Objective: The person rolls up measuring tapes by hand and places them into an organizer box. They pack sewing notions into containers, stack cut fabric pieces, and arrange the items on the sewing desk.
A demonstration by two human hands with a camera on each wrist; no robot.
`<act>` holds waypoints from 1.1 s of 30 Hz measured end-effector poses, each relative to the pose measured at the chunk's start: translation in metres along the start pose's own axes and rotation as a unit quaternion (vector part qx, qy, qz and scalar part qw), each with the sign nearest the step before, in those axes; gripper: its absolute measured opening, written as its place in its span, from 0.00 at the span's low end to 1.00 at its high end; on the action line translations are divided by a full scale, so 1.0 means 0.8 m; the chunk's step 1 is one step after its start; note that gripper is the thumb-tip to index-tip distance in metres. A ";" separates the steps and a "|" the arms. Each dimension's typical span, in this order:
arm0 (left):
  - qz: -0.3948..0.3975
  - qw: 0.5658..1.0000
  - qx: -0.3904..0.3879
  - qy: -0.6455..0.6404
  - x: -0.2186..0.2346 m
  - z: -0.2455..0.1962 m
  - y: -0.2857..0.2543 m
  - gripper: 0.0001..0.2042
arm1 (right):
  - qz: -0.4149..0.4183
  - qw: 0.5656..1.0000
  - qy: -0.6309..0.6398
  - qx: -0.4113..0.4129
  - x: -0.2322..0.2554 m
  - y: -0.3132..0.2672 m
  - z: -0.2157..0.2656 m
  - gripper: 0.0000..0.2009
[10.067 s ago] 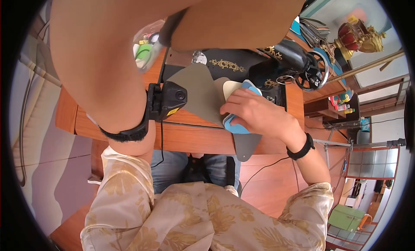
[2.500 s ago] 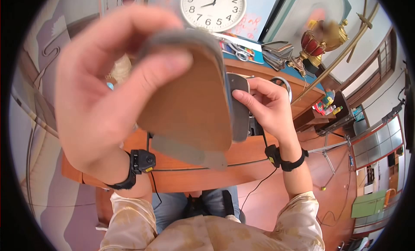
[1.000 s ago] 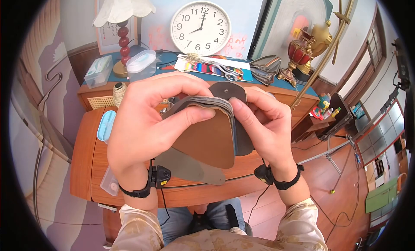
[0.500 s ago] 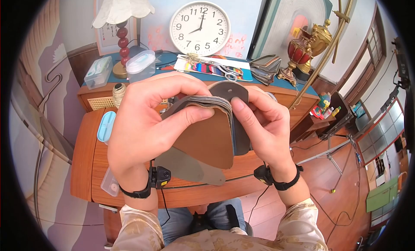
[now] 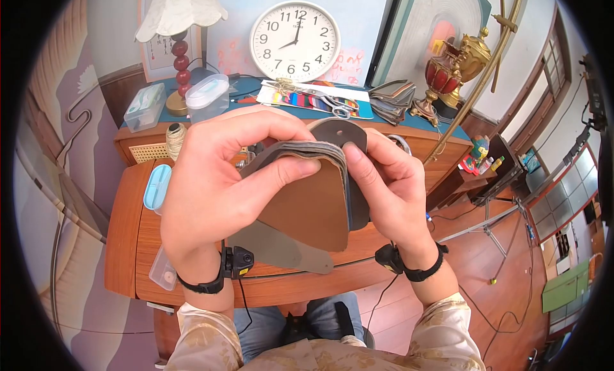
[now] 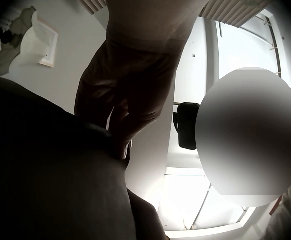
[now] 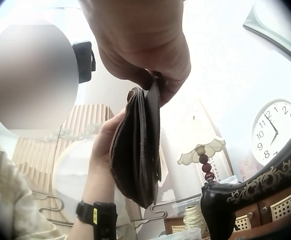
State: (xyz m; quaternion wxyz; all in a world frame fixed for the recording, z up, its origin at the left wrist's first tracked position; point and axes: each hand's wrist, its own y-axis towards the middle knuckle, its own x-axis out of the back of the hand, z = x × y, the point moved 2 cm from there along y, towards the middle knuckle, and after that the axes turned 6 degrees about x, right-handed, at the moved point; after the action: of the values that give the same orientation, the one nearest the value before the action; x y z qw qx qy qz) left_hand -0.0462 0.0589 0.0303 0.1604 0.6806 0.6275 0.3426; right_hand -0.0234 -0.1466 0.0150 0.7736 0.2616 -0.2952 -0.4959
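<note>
In the head view my left hand [image 5: 211,185] holds a thick stack of flat, rounded leather-like pieces [image 5: 307,211], thumb on the brown front piece and fingers behind. Grey and bluish edges show in layers along its top and right side. My right hand [image 5: 400,198] pinches a dark grey piece [image 5: 327,133] with a small hole near its rounded top, just right of the stack. The right wrist view shows the stack's layered edges [image 7: 135,150] hanging below the right fingers. Below the hands, a grey-green piece [image 5: 281,248] with a narrow end lies at the table's front.
The wooden sewing table [image 5: 128,243] bears a blue case [image 5: 157,187] and a clear box [image 5: 163,269]. A black sewing machine [image 7: 265,185] shows in the right wrist view. Behind stand a lamp [image 5: 181,64], a clock [image 5: 295,42], plastic boxes [image 5: 208,99], scissors [image 5: 339,106] and a spool [image 5: 175,141].
Ten seconds ago the right hand lay on blue and white pieces on the table. The stack was then raised between both hands; over the last second it stays almost still.
</note>
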 end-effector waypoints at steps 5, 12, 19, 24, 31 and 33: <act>-0.010 1.000 -0.015 0.004 -0.003 0.001 0.001 0.10 | 0.014 1.000 -0.007 0.010 0.003 0.002 0.001 0.13; -0.015 0.999 -0.047 -0.011 -0.008 0.004 0.006 0.10 | 0.046 0.998 -0.037 0.022 0.012 0.004 -0.002 0.13; 0.012 0.999 0.046 -0.024 -0.012 0.010 0.002 0.17 | 0.083 0.985 -0.136 0.059 0.011 0.002 -0.004 0.14; 0.035 0.994 0.085 -0.053 0.005 -0.008 0.006 0.08 | 0.032 0.984 -0.166 -0.049 0.011 -0.004 -0.011 0.12; -0.042 0.998 0.012 -0.049 0.022 0.042 0.003 0.08 | 0.231 0.927 -0.249 -0.157 0.009 -0.055 -0.085 0.13; -0.017 0.994 -0.034 -0.101 0.030 0.047 0.002 0.09 | 0.280 0.916 -0.246 -0.146 -0.008 -0.091 -0.126 0.15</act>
State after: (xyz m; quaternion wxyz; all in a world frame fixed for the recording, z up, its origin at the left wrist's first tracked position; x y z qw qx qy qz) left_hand -0.0207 0.0893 0.0110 0.2514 0.6949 0.6079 0.2903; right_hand 0.0018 -0.1567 -0.1064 0.8133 -0.0780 -0.4618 -0.3452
